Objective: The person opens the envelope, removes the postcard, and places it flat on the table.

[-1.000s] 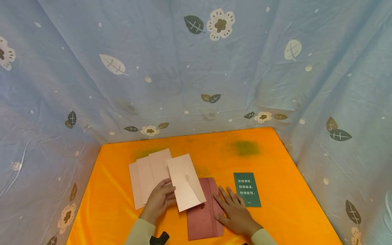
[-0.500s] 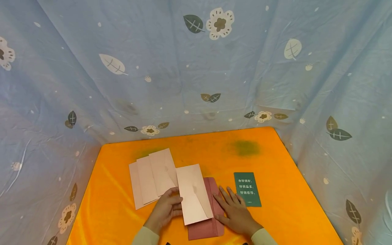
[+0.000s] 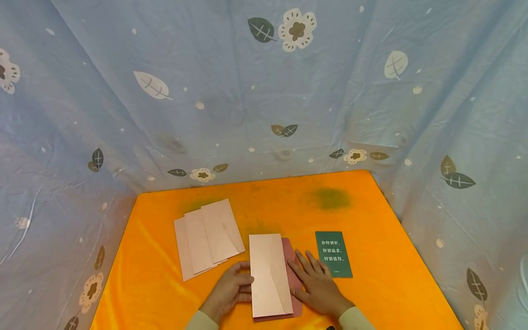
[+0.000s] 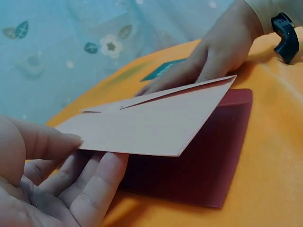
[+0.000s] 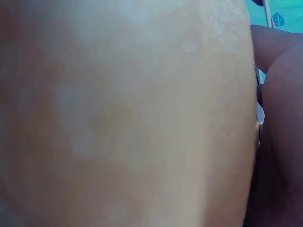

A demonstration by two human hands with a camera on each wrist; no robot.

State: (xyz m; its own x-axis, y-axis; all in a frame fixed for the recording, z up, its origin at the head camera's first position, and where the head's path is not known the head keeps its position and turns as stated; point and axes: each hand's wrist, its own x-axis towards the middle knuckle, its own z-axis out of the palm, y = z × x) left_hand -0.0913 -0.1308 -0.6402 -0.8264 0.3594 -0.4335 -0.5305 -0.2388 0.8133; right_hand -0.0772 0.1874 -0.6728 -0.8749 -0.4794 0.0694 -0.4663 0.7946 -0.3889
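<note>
And here's the dark red envelope [image 4: 189, 170], flat on the orange-covered table [image 3: 371, 229], the centre of everything! Directly over it, the pale pink envelope [image 3: 269, 275], hiding most of it from the head view. The left hand [image 3: 232, 288], at the dark red envelope's left, has this one by its left edge: thumb on top, fingers underneath, a neat pinch. Look in from the left wrist, and there's a gap; the pale sheet is tilted, its right side raised above the red.

Over to the right hand [image 3: 317, 284], fingers spread and straight, gripping nothing, resting on the dark red envelope's right-hand flap! A black band [image 4: 286, 40] sits at that wrist. Just beyond those fingers, right of the red envelope, lies a green card [image 3: 335, 254] with white writing. Out to the red envelope's left, a little farther from the person, pale envelopes [image 3: 222, 233] overlap in a fan. Behind it all, a blue curtain [image 3: 231, 91] printed with leaves and flowers.
</note>
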